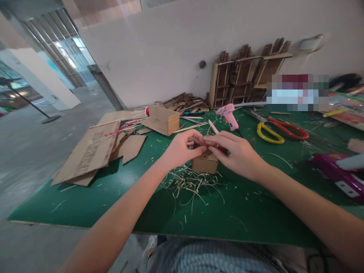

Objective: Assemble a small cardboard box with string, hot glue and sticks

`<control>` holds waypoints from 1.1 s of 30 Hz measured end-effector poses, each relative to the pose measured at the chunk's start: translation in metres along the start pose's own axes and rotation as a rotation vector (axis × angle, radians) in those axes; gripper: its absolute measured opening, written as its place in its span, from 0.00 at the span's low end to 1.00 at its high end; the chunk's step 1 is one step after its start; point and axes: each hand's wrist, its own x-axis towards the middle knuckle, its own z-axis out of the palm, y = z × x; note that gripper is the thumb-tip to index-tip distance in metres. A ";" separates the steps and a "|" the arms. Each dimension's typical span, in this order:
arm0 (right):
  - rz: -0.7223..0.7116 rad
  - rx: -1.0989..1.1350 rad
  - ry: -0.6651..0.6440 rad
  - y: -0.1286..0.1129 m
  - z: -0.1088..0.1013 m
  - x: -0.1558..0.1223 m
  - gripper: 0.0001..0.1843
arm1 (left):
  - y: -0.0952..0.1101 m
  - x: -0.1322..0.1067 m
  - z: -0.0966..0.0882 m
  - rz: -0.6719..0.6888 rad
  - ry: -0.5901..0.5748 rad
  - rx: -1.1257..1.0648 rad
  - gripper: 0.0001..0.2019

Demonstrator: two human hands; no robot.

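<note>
A craft workshop. Cardboard sheets (93, 151) at nine o'clock and a glue gun (229, 115) and scissors (280, 131) at one o'clock litter a green cutting mat (241, 216). Cardboard frames (244, 72) lean on the wall at one o'clock.

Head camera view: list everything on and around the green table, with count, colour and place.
table: one, green, fills the view
small box: one, brown cardboard, centre, under both hands
shavings: a pile, pale, in front of the small box
flat cardboard: several sheets, brown, left
open box: one, brown, behind centre
glue gun: one, pink, behind the hands
scissors: one pair, yellow and red, right
cardboard frames: several, brown, against the wall
left hand: holds the small box
right hand: holds the small box
</note>
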 end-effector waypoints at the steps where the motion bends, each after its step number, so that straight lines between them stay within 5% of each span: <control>1: 0.005 -0.013 0.007 0.000 0.000 0.000 0.12 | 0.000 0.000 0.000 0.002 0.006 0.007 0.06; 7: 0.029 -0.061 0.077 0.000 0.000 0.000 0.08 | -0.002 0.000 -0.001 0.028 0.015 0.035 0.06; 13: 0.188 0.102 -0.044 -0.004 0.002 0.002 0.21 | -0.001 -0.001 0.000 0.071 -0.004 0.076 0.05; 17: 0.229 0.130 0.007 -0.002 0.005 0.002 0.16 | 0.001 -0.001 -0.001 0.088 -0.012 0.099 0.06; 33: 0.197 0.109 0.050 0.000 0.003 -0.001 0.14 | 0.006 -0.003 -0.010 0.092 -0.026 0.240 0.11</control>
